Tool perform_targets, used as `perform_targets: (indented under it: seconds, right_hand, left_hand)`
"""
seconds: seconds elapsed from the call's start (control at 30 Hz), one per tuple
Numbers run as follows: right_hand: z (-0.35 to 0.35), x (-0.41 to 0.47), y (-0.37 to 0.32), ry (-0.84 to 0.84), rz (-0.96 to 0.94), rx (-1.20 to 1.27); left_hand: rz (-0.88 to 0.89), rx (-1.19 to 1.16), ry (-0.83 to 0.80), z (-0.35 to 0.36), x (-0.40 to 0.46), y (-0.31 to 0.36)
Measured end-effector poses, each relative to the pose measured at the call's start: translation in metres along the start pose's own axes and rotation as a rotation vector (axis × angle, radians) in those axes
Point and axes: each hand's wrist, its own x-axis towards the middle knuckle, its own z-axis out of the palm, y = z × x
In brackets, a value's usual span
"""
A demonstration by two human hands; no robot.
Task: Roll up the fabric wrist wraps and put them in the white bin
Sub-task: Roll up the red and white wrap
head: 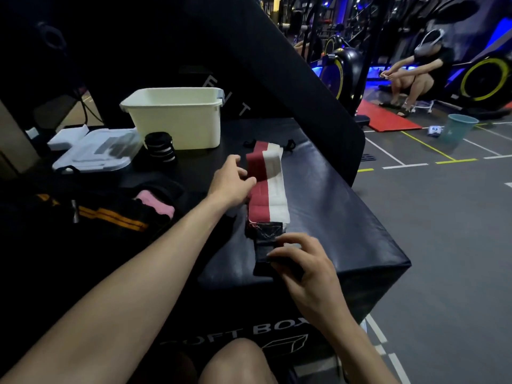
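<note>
Item: red-and-white wrist wrap (268,187), lying flat along the padded box (346,206).
My right hand (307,267) is pinching its black end with curled fingers; my left hand (232,184) is pressing its edge, fingers relaxed. White bin (177,117) is standing beyond.

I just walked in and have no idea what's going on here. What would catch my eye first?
Probably the red and white wrist wrap, laid out flat along a dark padded box. The left hand touches its red edge midway, while the right hand curls over the wrap's black end nearest the person. Behind stands the white bin, with an already rolled black wrap beside it.
</note>
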Motion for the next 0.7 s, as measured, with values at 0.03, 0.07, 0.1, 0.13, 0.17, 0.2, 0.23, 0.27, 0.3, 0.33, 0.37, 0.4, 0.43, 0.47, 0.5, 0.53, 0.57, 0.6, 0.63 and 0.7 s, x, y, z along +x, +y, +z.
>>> perform_targets:
  seconds: [0.03,0.07,0.1,0.13,0.17,0.2,0.23,0.27,0.3,0.33,0.37,0.4,0.43,0.47,0.5,0.53,0.57,0.6,0.63,0.7]
  right_hand:
    - [0.0,-0.001,0.0,0.012,0.005,-0.025]
    - [0.0,-0.001,-0.001,0.021,0.007,-0.046]
    - [0.001,-0.001,-0.001,0.025,0.006,-0.062]
    - [0.002,-0.001,-0.002,0.022,0.007,-0.071]
    - [0.002,-0.001,-0.003,0.014,0.011,-0.07]
    - [0.002,-0.001,-0.004,0.006,0.017,-0.063]
    - [0.002,-0.001,-0.005,0.004,0.023,-0.057]
    - [0.002,-0.002,-0.007,0.007,0.027,-0.053]
    - [0.002,-0.003,-0.008,0.013,0.03,-0.052]
    - [0.002,-0.005,-0.009,0.022,0.034,-0.052]
    - [0.003,-0.006,-0.011,0.032,0.043,-0.052]
    - [0.004,-0.008,-0.012,0.041,0.057,-0.05]
    - [0.004,-0.01,-0.013,0.046,0.068,-0.05]
    - [0.005,-0.012,-0.014,0.049,0.074,-0.052]
    - [0.004,-0.015,-0.016,0.05,0.077,-0.054]
    - [0.003,-0.017,-0.018,0.052,0.079,-0.05]
    - [0.001,-0.02,-0.02,0.058,0.081,-0.041]
    - [-0.001,-0.021,-0.022,0.068,0.086,-0.03]
    - [-0.003,-0.022,-0.023,0.081,0.094,-0.025]
    - [-0.006,-0.023,-0.026,0.103,0.103,-0.046]
  left_hand:
    - [0.108,0.003,0.042,-0.008,-0.018,0.001]
    - [0.222,-0.002,0.064,-0.015,-0.038,-0.001]
    - [0.326,-0.014,0.044,-0.021,-0.059,-0.003]
    - [0.401,-0.021,-0.006,-0.025,-0.079,-0.008]
    - [0.452,-0.029,-0.068,-0.028,-0.098,-0.013]
    - [0.477,-0.029,-0.124,-0.03,-0.114,-0.02]
    - [0.491,-0.024,-0.167,-0.03,-0.126,-0.027]
    - [0.501,-0.012,-0.2,-0.029,-0.135,-0.033]
    - [0.506,0.001,-0.216,-0.028,-0.143,-0.038]
    - [0.514,0.011,-0.209,-0.026,-0.148,-0.041]
    - [0.52,0.012,-0.194,-0.025,-0.151,-0.043]
    - [0.523,0.008,-0.182,-0.024,-0.154,-0.044]
    - [0.53,0.014,-0.169,-0.023,-0.156,-0.044]
    - [0.541,0.028,-0.148,-0.022,-0.159,-0.045]
    - [0.551,0.046,-0.123,-0.02,-0.161,-0.046]
    - [0.555,0.056,-0.102,-0.019,-0.163,-0.046]
    - [0.558,0.061,-0.086,-0.018,-0.165,-0.047]
    - [0.561,0.066,-0.073,-0.017,-0.166,-0.047]
    - [0.566,0.069,-0.06,-0.016,-0.167,-0.048]
    - [0.572,0.063,-0.052,-0.016,-0.168,-0.049]
